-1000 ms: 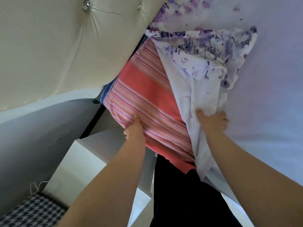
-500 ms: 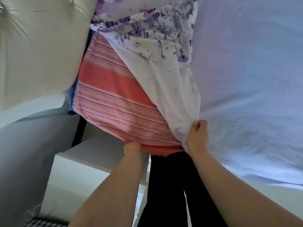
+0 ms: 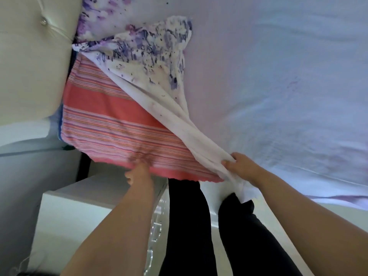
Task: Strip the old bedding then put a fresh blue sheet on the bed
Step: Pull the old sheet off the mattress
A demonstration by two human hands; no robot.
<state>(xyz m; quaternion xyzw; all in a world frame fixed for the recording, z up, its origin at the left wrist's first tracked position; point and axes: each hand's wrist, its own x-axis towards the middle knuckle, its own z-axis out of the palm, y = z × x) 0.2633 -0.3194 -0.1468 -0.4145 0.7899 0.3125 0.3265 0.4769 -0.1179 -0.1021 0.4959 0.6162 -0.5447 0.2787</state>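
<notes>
Floral sheet [image 3: 179,124] in right hand [image 3: 242,166], 1 striped cover [image 3: 111,126], left hand [image 3: 139,172] beneath

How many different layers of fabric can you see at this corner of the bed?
2: a white sheet with purple splashes, peeled back and gripped by the right hand, and a pink striped cover beneath, touched by the left hand. More may lie hidden underneath.

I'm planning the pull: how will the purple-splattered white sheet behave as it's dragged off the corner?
Probably floppy: the white sheet bunches into a narrow rope where the right hand grips it. Likely light, since one hand lifts the corner. It may drag the striped cover underneath, which the left hand presses down.
</notes>
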